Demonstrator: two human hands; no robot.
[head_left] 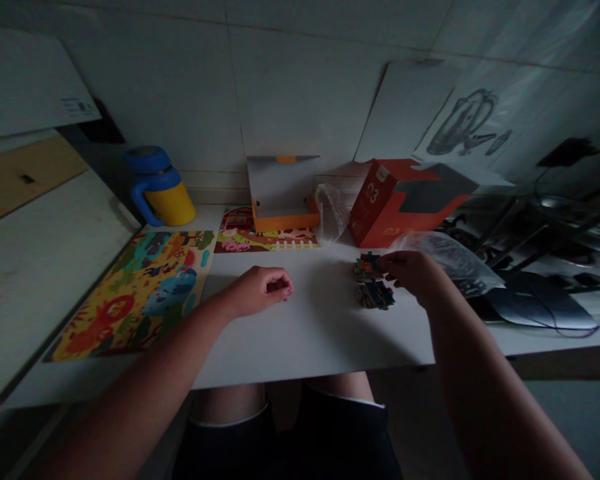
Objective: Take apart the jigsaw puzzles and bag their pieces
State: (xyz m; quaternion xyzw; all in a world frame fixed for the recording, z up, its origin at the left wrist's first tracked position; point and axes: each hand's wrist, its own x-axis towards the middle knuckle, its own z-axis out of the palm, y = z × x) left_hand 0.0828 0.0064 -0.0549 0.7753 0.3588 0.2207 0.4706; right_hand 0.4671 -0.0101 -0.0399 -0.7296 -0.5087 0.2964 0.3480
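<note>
Loosely, the left hand [260, 291] curled over the white table [290, 347], thumb close to fingertips. The right hand [411, 271], fingers narrowly pinched, touched the farther jigsaw stack [366, 268]; whether it gripped a piece, I couldn't tell. The nearer jigsaw stack [375, 295] lay just beside.
</note>
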